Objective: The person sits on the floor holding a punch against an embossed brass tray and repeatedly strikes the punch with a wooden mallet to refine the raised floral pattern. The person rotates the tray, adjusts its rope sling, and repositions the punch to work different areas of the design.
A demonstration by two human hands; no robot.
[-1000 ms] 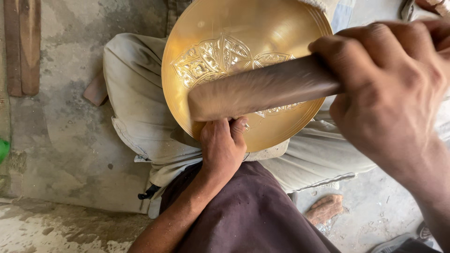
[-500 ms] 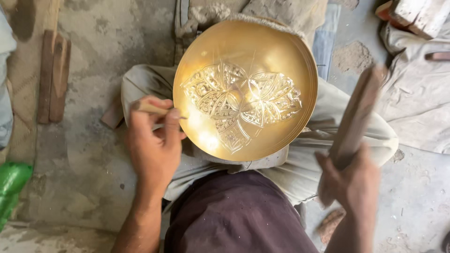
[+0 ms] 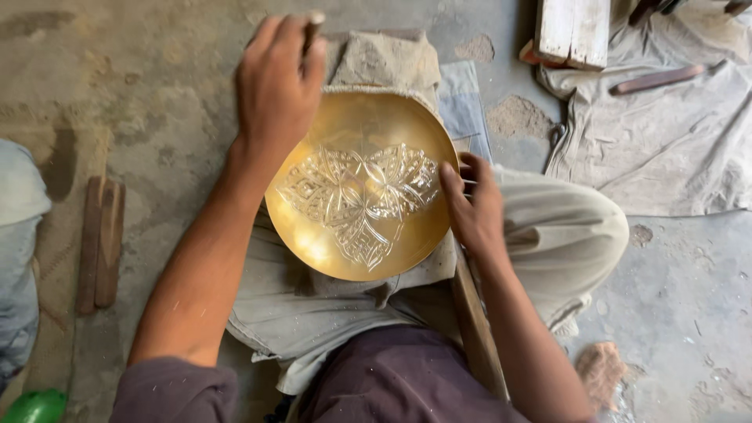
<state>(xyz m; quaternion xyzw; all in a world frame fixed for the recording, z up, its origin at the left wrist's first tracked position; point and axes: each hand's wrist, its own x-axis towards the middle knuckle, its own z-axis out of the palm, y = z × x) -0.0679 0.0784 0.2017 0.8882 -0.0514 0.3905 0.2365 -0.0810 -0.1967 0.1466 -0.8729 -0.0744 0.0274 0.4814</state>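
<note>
A round brass plate (image 3: 317, 254) with an engraved flower pattern in its middle lies on my lap, over my light trousers (image 3: 564, 235). My left hand (image 3: 274, 86) is raised over the plate's upper left rim, closed on a thin small tool (image 3: 313, 19) whose tip pokes out past the fingers. My right hand (image 3: 474, 207) grips the plate's right rim, thumb on the inner face. A wooden stick (image 3: 474, 329) runs under my right forearm, its upper end hidden beneath the hand.
A folded cloth (image 3: 384, 59) lies beyond the plate. A white wooden block (image 3: 572, 31) stands at the top right, beside a grey sheet (image 3: 666, 149) with a dark rod (image 3: 658, 78) on it. Two wooden slats (image 3: 102, 243) lie at the left, a green object (image 3: 35, 407) bottom left.
My left hand has lifted from the plate's left side to above its upper rim. My right hand has come in from the right to the plate's rim, and the stick now lies under my forearm.
</note>
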